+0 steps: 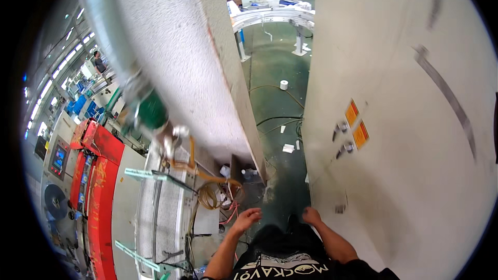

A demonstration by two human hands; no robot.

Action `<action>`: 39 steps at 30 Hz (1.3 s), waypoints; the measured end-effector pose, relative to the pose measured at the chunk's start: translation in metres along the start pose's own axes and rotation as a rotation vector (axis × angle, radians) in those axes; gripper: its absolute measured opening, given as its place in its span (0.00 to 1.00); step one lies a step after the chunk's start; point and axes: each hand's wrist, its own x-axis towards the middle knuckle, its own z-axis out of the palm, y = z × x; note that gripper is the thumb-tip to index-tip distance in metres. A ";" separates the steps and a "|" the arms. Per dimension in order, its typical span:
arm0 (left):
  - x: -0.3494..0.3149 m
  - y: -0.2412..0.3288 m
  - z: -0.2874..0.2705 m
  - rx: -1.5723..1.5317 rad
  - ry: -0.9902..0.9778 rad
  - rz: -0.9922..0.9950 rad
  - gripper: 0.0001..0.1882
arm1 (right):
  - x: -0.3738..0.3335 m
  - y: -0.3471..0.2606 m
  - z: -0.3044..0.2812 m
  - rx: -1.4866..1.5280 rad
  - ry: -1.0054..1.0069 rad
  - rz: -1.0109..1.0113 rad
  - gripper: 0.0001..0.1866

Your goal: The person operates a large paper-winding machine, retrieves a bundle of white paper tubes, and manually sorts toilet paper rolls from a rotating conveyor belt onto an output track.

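My left hand [248,219] is held out in front of my body, its fingers loosely bent and apart, with nothing seen in it. It is nearest to a coiled amber hose [208,195] hanging beside the conveyor on the left, and does not touch it. My right hand [312,216] hangs low beside a large beige cabinet [404,176]. Its fingers curl downward and are mostly hidden; no object shows in it. Two dark latch handles [342,140] and orange labels [356,123] are on the cabinet face, ahead of that hand.
A narrow green floor passage [277,168] runs between a white pillar [181,62] and the cabinet. White scraps [288,148], a white roll [284,85] and dark cables [277,119] lie there. A curved conveyor [272,16] crosses the far end. Red machinery [104,197] stands left.
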 end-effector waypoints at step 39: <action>0.942 0.689 -0.625 0.752 1.680 -0.095 0.33 | 1.230 -0.494 -0.289 -0.284 -0.383 -0.396 0.21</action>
